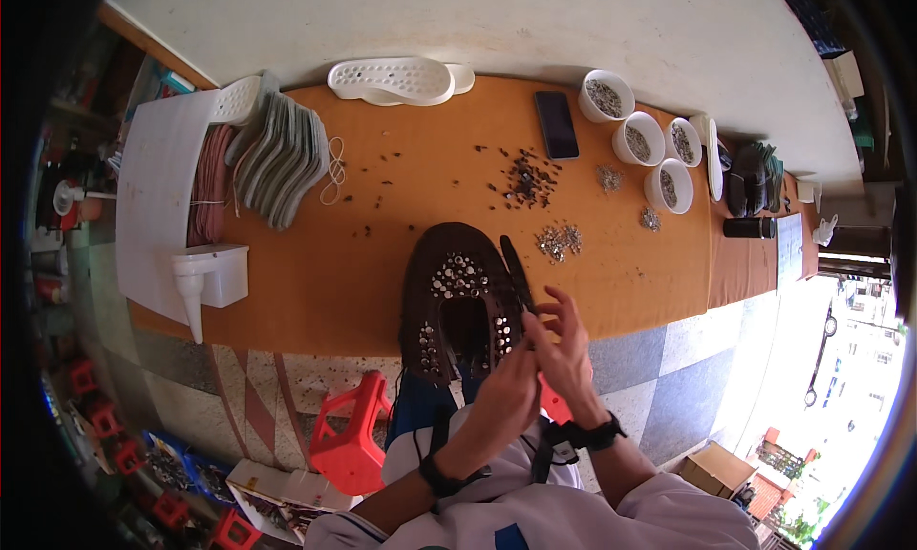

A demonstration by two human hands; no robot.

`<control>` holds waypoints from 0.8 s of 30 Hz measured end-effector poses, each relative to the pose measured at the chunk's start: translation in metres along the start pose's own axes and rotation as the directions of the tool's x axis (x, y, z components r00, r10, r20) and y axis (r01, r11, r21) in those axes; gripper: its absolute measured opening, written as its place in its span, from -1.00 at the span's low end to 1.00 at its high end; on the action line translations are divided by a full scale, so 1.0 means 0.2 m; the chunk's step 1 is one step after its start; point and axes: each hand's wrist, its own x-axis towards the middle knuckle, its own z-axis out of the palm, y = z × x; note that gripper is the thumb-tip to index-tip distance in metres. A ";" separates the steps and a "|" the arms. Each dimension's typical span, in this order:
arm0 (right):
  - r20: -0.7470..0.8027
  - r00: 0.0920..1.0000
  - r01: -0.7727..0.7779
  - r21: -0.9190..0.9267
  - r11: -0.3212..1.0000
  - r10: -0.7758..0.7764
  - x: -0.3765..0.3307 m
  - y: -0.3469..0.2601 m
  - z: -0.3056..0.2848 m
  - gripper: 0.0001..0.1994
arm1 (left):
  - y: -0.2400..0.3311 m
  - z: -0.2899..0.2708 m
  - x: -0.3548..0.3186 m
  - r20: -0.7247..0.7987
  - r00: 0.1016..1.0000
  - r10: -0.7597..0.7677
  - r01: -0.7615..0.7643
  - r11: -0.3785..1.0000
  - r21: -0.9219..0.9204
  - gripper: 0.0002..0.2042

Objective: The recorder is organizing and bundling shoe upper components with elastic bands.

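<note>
A dark brown U-shaped shoe upper [416, 292], set with round silver studs, lies at the table's near edge, its opening toward me. Just right of it, a long thin black tool [514, 264] slants up from between my hands; its exact kind is unclear. My right hand [570, 351] pinches near its lower end, with the other fingers lifted and bent. My left hand [508, 397] is closed and pressed against the right one, below the tool. What its fingertips hold is hidden.
Loose silver studs [559, 243] and dark studs [531, 179] lie beyond the upper. A phone [557, 125] and white cups of studs [638, 137] stand farther back. Stacked grey-green shoe pieces [283, 163] and a white glue-pot-like container [224, 275] are left. A red stool [353, 433] stands below.
</note>
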 end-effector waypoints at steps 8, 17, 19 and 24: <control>0.098 0.995 0.035 -0.105 0.994 -0.024 -0.06 0.01 -0.51 -0.74 | 0.05 0.03 0.12 0.219 0.976 -0.015 0.061 0.977 -0.207 -0.47; 0.635 0.772 -0.279 0.395 0.875 -0.041 -0.16 -0.26 -0.60 -0.63 | -0.15 -0.33 0.11 0.262 0.950 -0.171 0.312 0.579 -0.753 -0.33; 0.658 0.753 -0.355 0.448 0.820 -0.033 -0.09 -0.21 -0.52 -0.63 | -0.13 -0.45 0.04 0.258 0.898 -0.357 0.414 0.486 -0.770 -0.59; 0.662 0.742 -0.200 0.374 0.906 -0.109 0.14 -0.01 -0.21 -0.66 | -0.27 -0.55 0.06 -0.013 0.866 -0.499 0.416 0.736 -0.533 -0.82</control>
